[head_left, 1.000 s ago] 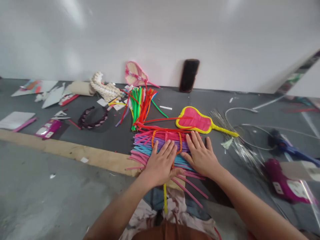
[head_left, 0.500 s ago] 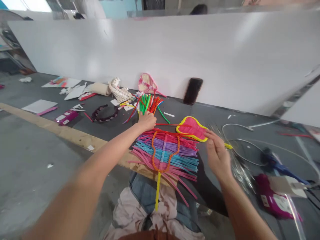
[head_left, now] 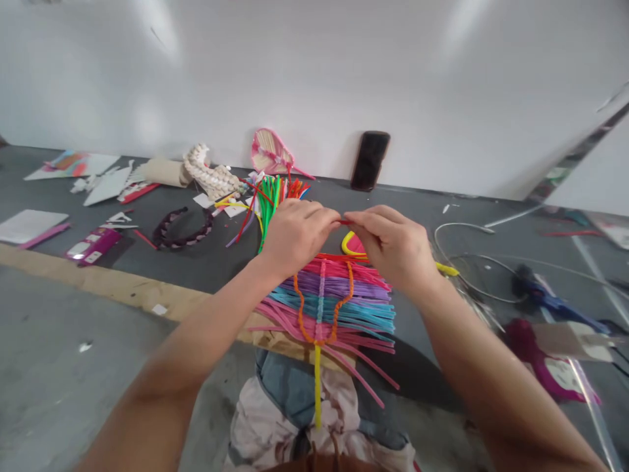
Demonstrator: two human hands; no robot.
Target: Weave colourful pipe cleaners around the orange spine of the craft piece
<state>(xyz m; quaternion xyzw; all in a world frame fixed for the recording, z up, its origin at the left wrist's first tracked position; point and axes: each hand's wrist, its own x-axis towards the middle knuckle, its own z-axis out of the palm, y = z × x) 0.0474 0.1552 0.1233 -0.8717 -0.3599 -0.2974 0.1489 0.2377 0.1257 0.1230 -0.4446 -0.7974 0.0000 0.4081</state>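
My left hand (head_left: 299,236) and my right hand (head_left: 396,246) meet above the work, fingertips pinched on a red pipe cleaner (head_left: 346,223). Most of that pipe cleaner is hidden by the fingers. Below them lies a leaf-like piece of pipe cleaners (head_left: 363,318) in bands of red, purple, blue and pink. An orange twisted outline (head_left: 299,301) curves over it, and a yellow stem (head_left: 318,387) hangs past the table edge. Behind my right hand, a pink shape with a yellow rim (head_left: 351,246) is mostly covered. Green and red loose pipe cleaners (head_left: 268,203) fan out beyond my left hand.
A phone (head_left: 370,160) leans on the white partition (head_left: 314,78). Leftward lie a braided dark band (head_left: 184,229), a cream braided piece (head_left: 209,174) and a purple packet (head_left: 93,246). On the right are wire loops (head_left: 462,226), a blue-handled tool (head_left: 565,308) and another purple packet (head_left: 531,360).
Both hands have come together over the top of the piece; the left left the loose bundle, the right moved inward from the yellow-rimmed shape. The view has tilted down.
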